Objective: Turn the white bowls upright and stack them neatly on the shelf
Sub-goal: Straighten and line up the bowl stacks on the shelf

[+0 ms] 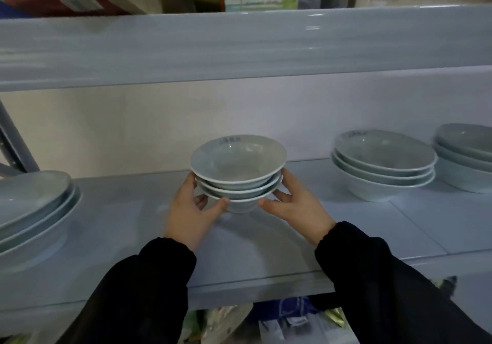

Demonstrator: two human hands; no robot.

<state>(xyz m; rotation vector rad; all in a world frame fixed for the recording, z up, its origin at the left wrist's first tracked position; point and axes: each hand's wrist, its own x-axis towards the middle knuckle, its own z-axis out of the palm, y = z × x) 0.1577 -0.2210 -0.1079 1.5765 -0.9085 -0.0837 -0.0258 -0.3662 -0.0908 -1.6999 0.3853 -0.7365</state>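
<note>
A stack of three upright white bowls (237, 169) stands at the middle of the pale blue shelf (359, 221). My left hand (192, 212) grips the stack's left side, thumb under the lowest rim and fingers curled behind. My right hand (294, 206) grips its right side the same way. I cannot tell whether the bottom bowl's foot touches the shelf or hangs just above it.
Another upright stack of three bowls (383, 164) stands to the right, with a further stack (466, 154) at the right edge. A stack of bowls (34, 210) sits at the left edge. The upper shelf's front beam (239, 48) hangs overhead. Packets lie below the shelf.
</note>
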